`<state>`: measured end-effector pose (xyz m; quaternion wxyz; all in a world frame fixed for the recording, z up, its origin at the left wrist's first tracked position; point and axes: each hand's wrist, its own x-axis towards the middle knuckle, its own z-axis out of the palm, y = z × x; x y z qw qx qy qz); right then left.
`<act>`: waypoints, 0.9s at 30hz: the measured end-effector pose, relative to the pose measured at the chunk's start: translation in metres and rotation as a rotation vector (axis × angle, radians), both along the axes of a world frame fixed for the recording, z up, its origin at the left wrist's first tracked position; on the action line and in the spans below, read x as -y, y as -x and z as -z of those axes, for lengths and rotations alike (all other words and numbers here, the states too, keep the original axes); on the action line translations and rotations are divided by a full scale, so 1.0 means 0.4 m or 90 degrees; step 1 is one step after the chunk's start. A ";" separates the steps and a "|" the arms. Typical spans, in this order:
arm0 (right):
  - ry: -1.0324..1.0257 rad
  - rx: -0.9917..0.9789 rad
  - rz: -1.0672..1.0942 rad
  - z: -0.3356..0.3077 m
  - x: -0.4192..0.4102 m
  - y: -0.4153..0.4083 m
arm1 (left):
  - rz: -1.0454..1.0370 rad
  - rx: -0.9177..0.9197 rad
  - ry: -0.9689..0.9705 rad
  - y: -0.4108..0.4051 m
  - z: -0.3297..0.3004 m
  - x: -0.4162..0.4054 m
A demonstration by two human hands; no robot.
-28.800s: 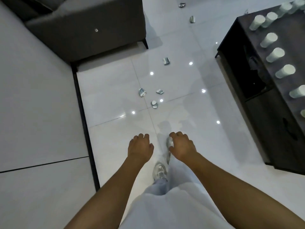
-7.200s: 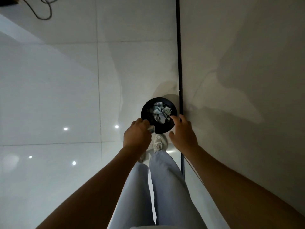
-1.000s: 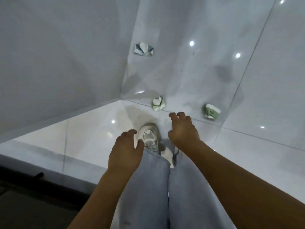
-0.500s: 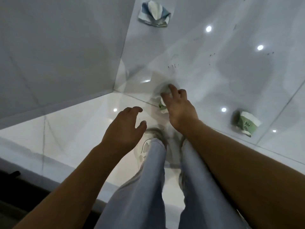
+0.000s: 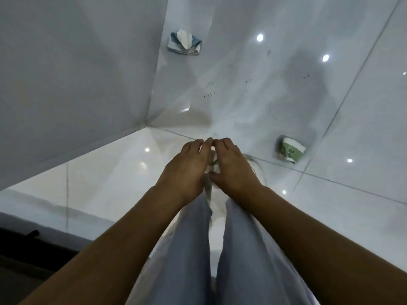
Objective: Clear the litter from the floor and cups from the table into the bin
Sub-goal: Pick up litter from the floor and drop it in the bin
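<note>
**tilefan:** Head cam looks straight down at a glossy white tiled floor (image 5: pixel 253 89), thin dark grout lines, ceiling spots reflecting as bright dots. A plain pale wall (image 5: pixel 72 73) fills the upper left and meets the floor at a corner. Faint dark specks dot the tile beyond the hands.

**binrunner:** Where's the litter relative to the hands?

**tilefan:** Left hand (image 5: pixel 187 170) and right hand (image 5: pixel 231 168) are pressed together, fingertips touching, above the pale trouser legs (image 5: pixel 220 249). Between them is a scrap of crumpled green-and-white paper (image 5: pixel 214 162). Both hands are curled around it, though most of it is hidden, so which one actually bears it I can't tell.

**binrunner:** Anything else lying around?

**tilefan:** Yep. A crushed green cup (image 5: pixel 290 151) lies on the floor near the right hand, off to its right. A crumpled blue-and-white wrapper (image 5: pixel 184 45) lies well beyond the hands, just beside the wall. A dark strip runs along the lower left edge, too blurred to identify.
</note>
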<state>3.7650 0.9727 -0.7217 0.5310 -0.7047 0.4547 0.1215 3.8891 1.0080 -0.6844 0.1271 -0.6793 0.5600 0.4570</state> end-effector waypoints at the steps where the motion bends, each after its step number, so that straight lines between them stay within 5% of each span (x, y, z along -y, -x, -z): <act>1: -0.005 0.003 0.023 -0.045 0.002 0.008 | 0.024 -0.004 0.005 0.010 -0.030 0.003; 13: -0.054 -0.012 0.184 -0.308 0.030 0.133 | 0.170 -0.002 -0.005 0.115 -0.244 0.102; 27: 0.064 -0.328 0.196 0.147 0.070 0.390 | 0.125 0.070 -0.005 0.175 0.047 0.093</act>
